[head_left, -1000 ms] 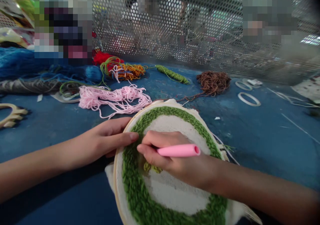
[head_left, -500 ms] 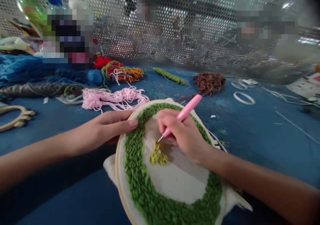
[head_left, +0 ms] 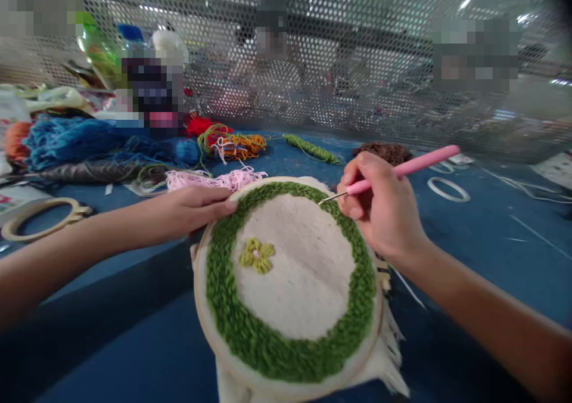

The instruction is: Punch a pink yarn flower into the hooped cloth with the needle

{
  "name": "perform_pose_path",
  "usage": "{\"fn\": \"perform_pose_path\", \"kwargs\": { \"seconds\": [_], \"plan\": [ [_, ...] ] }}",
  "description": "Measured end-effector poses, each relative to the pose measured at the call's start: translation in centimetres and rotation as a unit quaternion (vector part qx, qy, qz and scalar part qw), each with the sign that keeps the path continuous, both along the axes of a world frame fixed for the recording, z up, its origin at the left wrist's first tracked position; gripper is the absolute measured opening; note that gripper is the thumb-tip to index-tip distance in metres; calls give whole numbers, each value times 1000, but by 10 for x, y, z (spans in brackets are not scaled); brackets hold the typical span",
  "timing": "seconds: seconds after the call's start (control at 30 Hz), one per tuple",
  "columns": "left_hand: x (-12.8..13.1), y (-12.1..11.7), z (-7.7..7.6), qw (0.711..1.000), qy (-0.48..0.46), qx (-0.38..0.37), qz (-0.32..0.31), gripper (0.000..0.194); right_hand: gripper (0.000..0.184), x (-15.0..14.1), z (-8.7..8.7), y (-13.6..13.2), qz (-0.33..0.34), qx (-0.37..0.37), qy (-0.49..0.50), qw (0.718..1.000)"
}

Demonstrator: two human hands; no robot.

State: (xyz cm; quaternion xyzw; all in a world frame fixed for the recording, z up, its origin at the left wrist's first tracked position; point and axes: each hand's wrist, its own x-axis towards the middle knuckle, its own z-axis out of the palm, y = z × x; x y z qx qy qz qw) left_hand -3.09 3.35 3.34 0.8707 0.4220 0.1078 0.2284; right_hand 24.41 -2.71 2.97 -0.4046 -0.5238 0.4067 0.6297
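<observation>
Basically, a light, stiff wooden embroidery hoop (head_left: 200, 301), best held at the rim, where the left hand (head_left: 192, 211) grips, right hand (head_left: 384, 206) pinching a pink punch needle (head_left: 411, 168).

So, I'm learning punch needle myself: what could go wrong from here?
The metal tip of the pink punch needle in the right hand sits by the green loops, so it might snag them. Only the left hand grips the wooden hoop, which could slip. Loose pink yarn just beyond might tangle.
</observation>
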Motion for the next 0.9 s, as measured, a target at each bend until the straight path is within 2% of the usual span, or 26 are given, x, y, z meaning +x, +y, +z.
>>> {"fn": "perform_pose_path", "kwargs": {
  "seconds": [0.07,0.13,0.23,0.33,0.5,0.67,0.8,0.9],
  "plan": [
    [-1,2,0,992,40,122,4,42,29,3,-8,6,-3,-12,-2,1000],
    [1,-4,0,974,29,218,-56,38,28,3,-16,8,2,-32,-7,999],
    [6,-16,-2,943,11,231,-239,31,28,-1,-25,5,29,-55,-24,998],
    [5,-18,-7,925,50,220,-304,31,28,-4,-31,2,57,-72,-46,995],
    [-4,-4,-14,941,14,166,-294,37,28,-4,-39,3,75,-107,-66,989],
    [-11,5,-18,938,58,178,-291,36,30,-3,-40,6,80,-116,-78,987],
    [-14,4,-19,950,-10,179,-254,38,31,-4,-40,5,82,-121,-96,985],
    [-11,2,-19,946,15,166,-279,37,31,-5,-39,5,83,-124,-102,983]
  ]
}}
